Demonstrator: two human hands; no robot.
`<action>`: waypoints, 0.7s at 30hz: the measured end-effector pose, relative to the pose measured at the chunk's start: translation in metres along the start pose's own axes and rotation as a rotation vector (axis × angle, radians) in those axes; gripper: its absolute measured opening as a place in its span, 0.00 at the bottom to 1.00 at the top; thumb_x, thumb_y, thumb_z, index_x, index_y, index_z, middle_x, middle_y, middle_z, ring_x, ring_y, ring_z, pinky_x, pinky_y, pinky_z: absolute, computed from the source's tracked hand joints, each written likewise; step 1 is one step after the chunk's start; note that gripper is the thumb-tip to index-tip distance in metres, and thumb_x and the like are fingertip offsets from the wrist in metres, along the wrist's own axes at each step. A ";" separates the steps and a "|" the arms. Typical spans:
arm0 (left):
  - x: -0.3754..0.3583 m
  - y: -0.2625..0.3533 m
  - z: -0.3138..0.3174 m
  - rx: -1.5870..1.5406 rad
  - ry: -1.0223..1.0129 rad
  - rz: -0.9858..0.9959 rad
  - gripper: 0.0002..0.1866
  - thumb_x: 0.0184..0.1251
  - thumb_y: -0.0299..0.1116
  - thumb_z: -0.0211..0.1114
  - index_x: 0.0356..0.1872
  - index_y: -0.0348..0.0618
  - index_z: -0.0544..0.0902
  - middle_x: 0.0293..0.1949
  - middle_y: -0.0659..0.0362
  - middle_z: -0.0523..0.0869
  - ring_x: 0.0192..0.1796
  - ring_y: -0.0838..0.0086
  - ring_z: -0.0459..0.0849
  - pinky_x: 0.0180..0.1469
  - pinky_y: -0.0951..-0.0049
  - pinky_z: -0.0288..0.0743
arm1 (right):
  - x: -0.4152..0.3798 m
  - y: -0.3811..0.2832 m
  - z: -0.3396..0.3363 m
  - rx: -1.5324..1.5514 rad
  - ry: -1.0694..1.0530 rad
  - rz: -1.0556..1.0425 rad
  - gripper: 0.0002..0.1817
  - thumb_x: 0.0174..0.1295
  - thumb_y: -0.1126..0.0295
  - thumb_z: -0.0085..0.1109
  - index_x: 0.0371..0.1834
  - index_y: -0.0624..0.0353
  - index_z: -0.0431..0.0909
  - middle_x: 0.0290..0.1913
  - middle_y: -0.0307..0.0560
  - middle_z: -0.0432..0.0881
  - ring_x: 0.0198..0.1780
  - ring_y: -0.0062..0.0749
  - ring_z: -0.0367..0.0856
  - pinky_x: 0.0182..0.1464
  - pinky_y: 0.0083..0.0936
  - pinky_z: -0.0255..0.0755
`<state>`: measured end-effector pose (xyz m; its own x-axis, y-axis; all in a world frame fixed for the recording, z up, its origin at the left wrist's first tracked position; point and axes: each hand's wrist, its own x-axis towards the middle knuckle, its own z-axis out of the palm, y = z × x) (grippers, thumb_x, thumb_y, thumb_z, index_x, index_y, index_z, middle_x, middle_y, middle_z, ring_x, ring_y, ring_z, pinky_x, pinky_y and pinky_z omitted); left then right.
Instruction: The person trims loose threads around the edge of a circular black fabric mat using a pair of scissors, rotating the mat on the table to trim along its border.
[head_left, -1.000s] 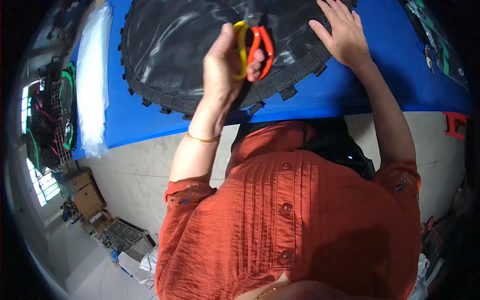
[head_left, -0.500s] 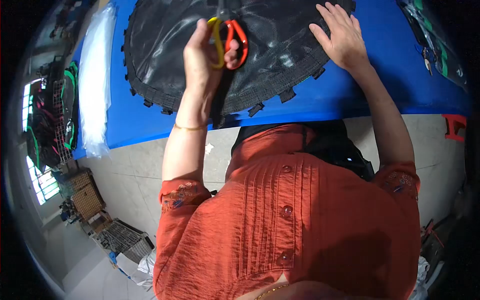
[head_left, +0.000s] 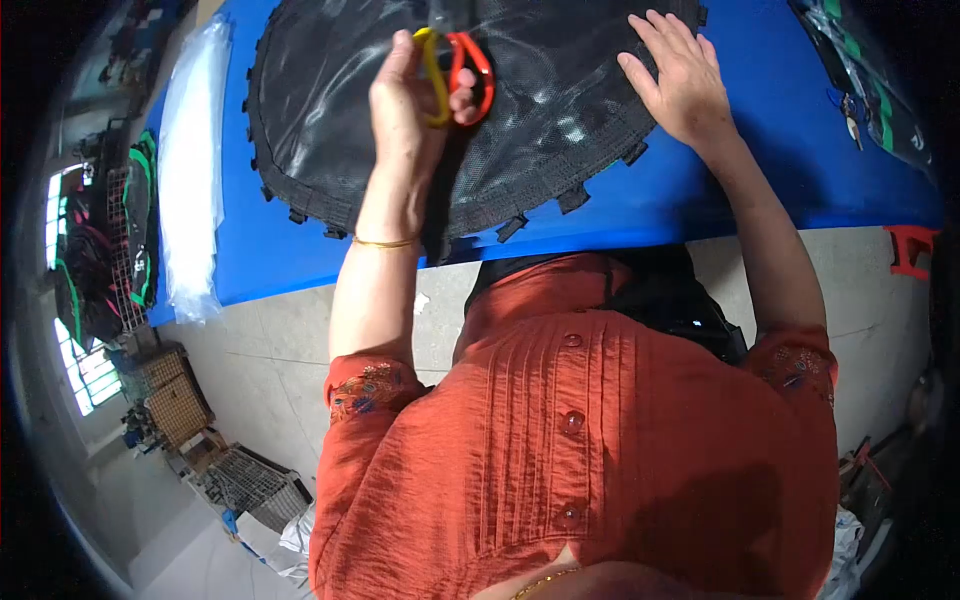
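Observation:
My left hand (head_left: 405,95) is closed around the handles of a pair of scissors (head_left: 478,75), one handle yellow and one red, above a black mesh sheet (head_left: 540,120). The scissor blades point toward the top edge and are blurred. My right hand (head_left: 685,85) lies flat, palm down with fingers spread, on the right side of the mesh. The mesh is round, with a thick stitched rim and several small black tabs. Its far part is outside the view.
The mesh lies on a blue table (head_left: 250,265). Clear plastic sheeting (head_left: 193,170) runs along the left side. At the right are a small tool with a blue handle (head_left: 850,115) and black-and-green packed items (head_left: 885,110). A red object (head_left: 910,250) stands beyond the table's front right edge.
The scissors and my left fingers have shifted slightly toward the top of the view. My right hand remains spread on the mesh, almost unmoved.

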<state>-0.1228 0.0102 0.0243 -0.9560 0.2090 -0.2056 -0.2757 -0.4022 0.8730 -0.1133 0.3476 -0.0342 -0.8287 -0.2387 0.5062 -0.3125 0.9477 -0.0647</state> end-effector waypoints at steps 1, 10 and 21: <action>0.000 -0.004 0.011 0.020 0.002 -0.016 0.29 0.86 0.63 0.49 0.57 0.44 0.78 0.34 0.46 0.86 0.26 0.66 0.78 0.30 0.66 0.72 | 0.000 0.001 0.002 -0.008 0.003 -0.006 0.34 0.80 0.45 0.57 0.81 0.52 0.73 0.79 0.58 0.75 0.84 0.53 0.66 0.83 0.58 0.56; -0.019 -0.006 0.035 0.046 -0.025 -0.110 0.31 0.85 0.65 0.52 0.54 0.43 0.78 0.30 0.53 0.85 0.24 0.72 0.76 0.28 0.70 0.71 | 0.006 -0.021 -0.032 0.135 -0.034 0.079 0.31 0.75 0.55 0.63 0.74 0.63 0.76 0.76 0.66 0.76 0.81 0.61 0.68 0.83 0.59 0.56; -0.014 -0.025 0.066 0.009 -0.068 -0.105 0.30 0.87 0.63 0.49 0.56 0.42 0.78 0.33 0.49 0.86 0.25 0.69 0.77 0.31 0.68 0.71 | 0.000 0.001 -0.001 -0.032 0.032 -0.039 0.31 0.81 0.47 0.57 0.79 0.53 0.75 0.78 0.58 0.76 0.82 0.52 0.69 0.83 0.53 0.58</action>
<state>-0.0960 0.0760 0.0348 -0.9131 0.3092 -0.2659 -0.3725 -0.3672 0.8523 -0.1136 0.3485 -0.0336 -0.8008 -0.2690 0.5351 -0.3287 0.9443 -0.0173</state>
